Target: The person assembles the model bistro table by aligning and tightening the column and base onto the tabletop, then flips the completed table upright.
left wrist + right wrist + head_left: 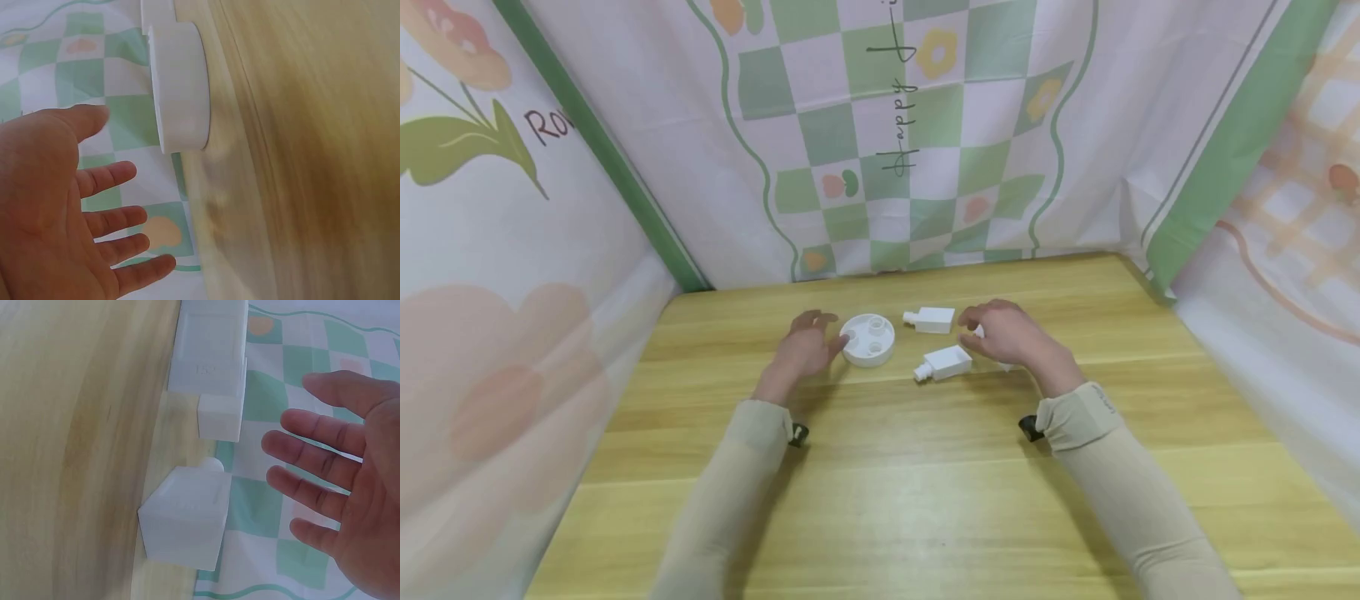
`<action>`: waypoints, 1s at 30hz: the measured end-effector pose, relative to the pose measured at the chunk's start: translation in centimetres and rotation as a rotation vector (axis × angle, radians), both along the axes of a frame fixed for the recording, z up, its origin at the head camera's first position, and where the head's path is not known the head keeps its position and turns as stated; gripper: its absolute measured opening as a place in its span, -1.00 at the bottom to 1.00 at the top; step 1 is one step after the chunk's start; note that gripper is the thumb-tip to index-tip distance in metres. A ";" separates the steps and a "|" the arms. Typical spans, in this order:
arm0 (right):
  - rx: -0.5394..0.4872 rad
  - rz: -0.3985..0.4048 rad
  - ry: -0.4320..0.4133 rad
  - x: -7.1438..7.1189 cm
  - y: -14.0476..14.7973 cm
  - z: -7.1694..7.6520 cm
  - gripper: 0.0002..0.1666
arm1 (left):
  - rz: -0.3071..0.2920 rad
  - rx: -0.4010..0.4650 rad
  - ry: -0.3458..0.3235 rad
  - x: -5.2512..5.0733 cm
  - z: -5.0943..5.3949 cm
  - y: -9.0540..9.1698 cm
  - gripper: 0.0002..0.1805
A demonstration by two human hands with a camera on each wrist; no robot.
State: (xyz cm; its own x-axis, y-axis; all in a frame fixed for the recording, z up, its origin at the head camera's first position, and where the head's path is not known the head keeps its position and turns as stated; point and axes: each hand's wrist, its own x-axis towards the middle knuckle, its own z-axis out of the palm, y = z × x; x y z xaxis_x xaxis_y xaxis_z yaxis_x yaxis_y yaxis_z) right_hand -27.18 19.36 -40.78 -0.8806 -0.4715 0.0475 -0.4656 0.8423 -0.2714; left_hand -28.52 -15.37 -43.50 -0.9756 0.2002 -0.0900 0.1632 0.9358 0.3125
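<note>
A round white holder (pixel 868 362) with three raised sockets lies on the wooden table. My left hand (pixel 806 347) is beside it, fingers extended; in the left wrist view a gap shows between the hand (pixel 69 200) and the holder (pixel 181 94). Right of the holder, two white square-bodied bottles (pixel 936 321) (pixel 949 363) lie on their sides with necks to the left. My right hand (pixel 1006 333) hovers over a third white piece, mostly hidden in the head view. The right wrist view shows this angular white bottle (pixel 184 519) apart from the spread fingers.
Wooden tabletop (pixel 895 500) spreads in front of the objects. A checked fabric curtain (pixel 917 167) hangs along the back edge, with more printed fabric at the left and right sides. Dark wrist straps (pixel 798 434) show under both sleeves.
</note>
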 end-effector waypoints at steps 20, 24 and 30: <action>0.065 0.043 -0.025 0.3 -0.4 -0.8 -0.51 | -0.041 -0.022 -0.020 0.0 -1.0 0.8 -0.32; 0.076 0.064 -0.014 0.4 -0.4 -0.9 -0.51 | -0.044 -0.024 -0.024 0.0 -1.1 0.8 -0.30; 0.101 0.069 -0.020 0.4 -0.6 -1.1 -0.50 | -0.053 -0.025 -0.044 0.0 -1.3 0.8 -0.28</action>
